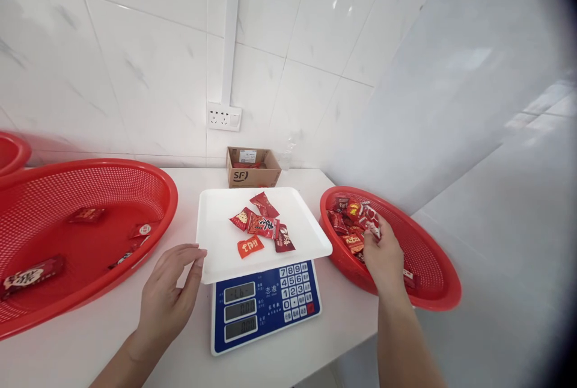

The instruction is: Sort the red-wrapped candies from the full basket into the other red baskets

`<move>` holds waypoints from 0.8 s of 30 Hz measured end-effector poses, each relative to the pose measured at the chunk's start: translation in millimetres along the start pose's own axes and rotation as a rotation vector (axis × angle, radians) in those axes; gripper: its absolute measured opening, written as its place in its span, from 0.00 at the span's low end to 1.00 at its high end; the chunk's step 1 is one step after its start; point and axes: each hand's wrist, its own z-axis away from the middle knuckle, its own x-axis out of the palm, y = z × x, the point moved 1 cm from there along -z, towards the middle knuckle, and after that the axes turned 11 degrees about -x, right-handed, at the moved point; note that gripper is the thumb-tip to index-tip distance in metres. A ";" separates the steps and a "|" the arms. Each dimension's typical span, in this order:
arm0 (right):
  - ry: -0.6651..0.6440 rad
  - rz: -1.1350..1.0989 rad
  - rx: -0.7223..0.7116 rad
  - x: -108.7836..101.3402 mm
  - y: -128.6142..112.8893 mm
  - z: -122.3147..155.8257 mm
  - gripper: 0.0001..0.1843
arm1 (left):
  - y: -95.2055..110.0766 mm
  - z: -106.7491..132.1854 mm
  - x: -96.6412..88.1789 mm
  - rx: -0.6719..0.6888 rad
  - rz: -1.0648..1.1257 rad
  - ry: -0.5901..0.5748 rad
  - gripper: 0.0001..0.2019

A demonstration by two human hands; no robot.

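Observation:
A white tray (306, 225) tops a blue digital scale (265, 346) and carries several wrapped snacks (263, 225), red, orange and dark red, overlapping near its middle. At the tray's left edge is my left hand (169, 286), fingers loosely stretched and holding nothing; whether the fingertips touch the rim I cannot tell. My right hand (383, 255) is over the right red basket (430, 261), its fingers closed on a red-and-white wrapped snack (370, 219). Below and beside it, more red and orange wrapped snacks (351, 240) lie heaped in that basket.
On the left stands a larger red basket (153, 180) with several wrapped snacks scattered inside. Part of another red basket (13, 150) shows behind it. A small cardboard box (255, 178) sits behind the tray, by the tiled wall with a socket (224, 117).

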 end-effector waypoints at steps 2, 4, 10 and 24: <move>0.066 0.086 -0.110 0.5 -2.7 1.0 0.28 | 0.3 -0.2 0.0 0.011 -0.001 -0.003 0.06; 0.128 0.149 -0.200 1.4 -8.9 4.9 0.26 | 0.2 -0.2 0.6 0.018 -0.002 -0.008 0.06; -0.331 -0.061 -0.630 13.8 -64.7 34.1 0.21 | -1.0 0.8 2.2 0.011 0.017 -0.030 0.06; -0.762 -0.122 -0.673 30.4 -111.4 26.4 0.21 | -0.1 0.8 0.6 0.012 0.032 -0.038 0.06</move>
